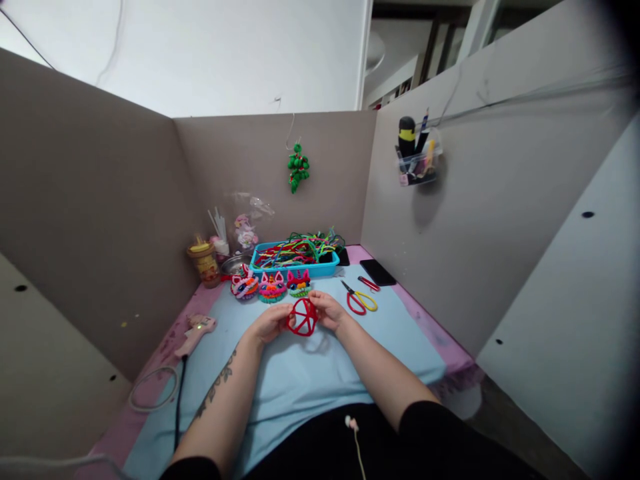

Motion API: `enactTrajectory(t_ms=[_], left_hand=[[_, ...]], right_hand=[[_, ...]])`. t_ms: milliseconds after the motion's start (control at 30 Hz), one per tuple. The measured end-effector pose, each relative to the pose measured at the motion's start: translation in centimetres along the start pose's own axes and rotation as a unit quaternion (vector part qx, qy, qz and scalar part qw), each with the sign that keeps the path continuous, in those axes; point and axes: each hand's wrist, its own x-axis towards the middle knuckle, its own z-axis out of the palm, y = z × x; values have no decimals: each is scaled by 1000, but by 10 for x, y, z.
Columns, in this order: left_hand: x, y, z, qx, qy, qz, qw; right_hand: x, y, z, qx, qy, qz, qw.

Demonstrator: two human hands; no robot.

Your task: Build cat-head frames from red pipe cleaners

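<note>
Between my two hands is a round red frame of fuzzy pipe cleaners (303, 331), with spokes crossing inside its ring. My left hand (273, 322) pinches its left edge, and my right hand (326, 310) grips the upper right edge. Just beyond stand three colourful fuzzy animal-face figures: one at the left (245, 287), a pink one (273, 287) in the middle, and one with red ears (299, 283). Scissors (361, 301) with one red and one yellow handle lie to the right of my right hand.
Behind the figures, a blue tray (320, 271) holds many coloured pipe cleaners. A pink glue gun (197, 333) with its cable lies at the left. A red cutter (369, 284) and a black phone (378, 273) lie at the right. Grey partitions (270, 150) enclose the table.
</note>
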Motion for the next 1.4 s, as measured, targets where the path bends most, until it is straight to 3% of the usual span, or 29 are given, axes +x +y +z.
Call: enactTrajectory(t_ms=[333, 567, 900, 1400], left_hand=[[11, -4, -12, -66, 82, 30, 994], [12, -6, -13, -72, 83, 27, 994], [9, -2, -13, -70, 92, 43, 992], [7, -2, -9, -70, 74, 55, 993]], right_hand=[[2, -4, 4, 41, 78, -24, 996], [2, -8, 4, 57, 114, -31, 991], [2, -9, 3, 59, 114, -21, 992], [3, -4, 4, 59, 90, -59, 992]])
